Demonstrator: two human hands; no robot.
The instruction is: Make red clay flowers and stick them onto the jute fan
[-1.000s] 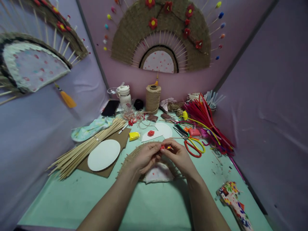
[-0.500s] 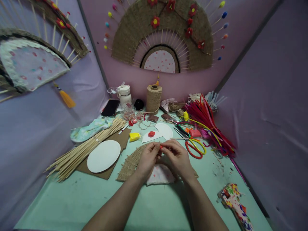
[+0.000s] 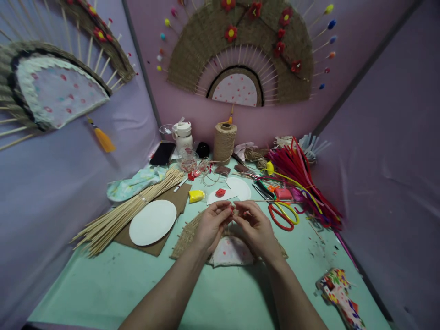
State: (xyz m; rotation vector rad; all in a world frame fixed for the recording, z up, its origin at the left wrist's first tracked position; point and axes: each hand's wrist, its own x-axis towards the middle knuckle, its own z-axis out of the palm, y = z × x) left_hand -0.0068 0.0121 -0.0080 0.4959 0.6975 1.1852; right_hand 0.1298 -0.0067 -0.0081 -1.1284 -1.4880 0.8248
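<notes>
Just above the woven fan on the table, my two hands meet at the fingertips. My left hand point(image 3: 212, 225) pinches a small piece of red clay point(image 3: 231, 208) between thumb and fingers. Curled in from the other side, the fingertips of my right hand point(image 3: 255, 228) are on the same piece; its shape is mostly hidden. Beneath lies the half-round woven fan point(image 3: 187, 237) with a white, pink-spotted centre point(image 3: 231, 251), partly covered by my hands. Beyond them, a flattened red clay piece point(image 3: 220, 193) rests on a white card point(image 3: 211, 198), beside a yellow clay packet point(image 3: 196, 196).
On the left are bamboo sticks point(image 3: 113, 219) and a white oval card point(image 3: 153, 222) on cardboard point(image 3: 151, 249). Scissors point(image 3: 282, 216) and red pipe cleaners point(image 3: 302, 176) lie right. A twine spool point(image 3: 225, 144) stands behind. A flower-patterned object point(image 3: 338, 293) lies front right.
The whole view has shifted slightly, so everything sits a little further right. My fingertips have opened a little around the red clay, and my hands stay over the fan.
</notes>
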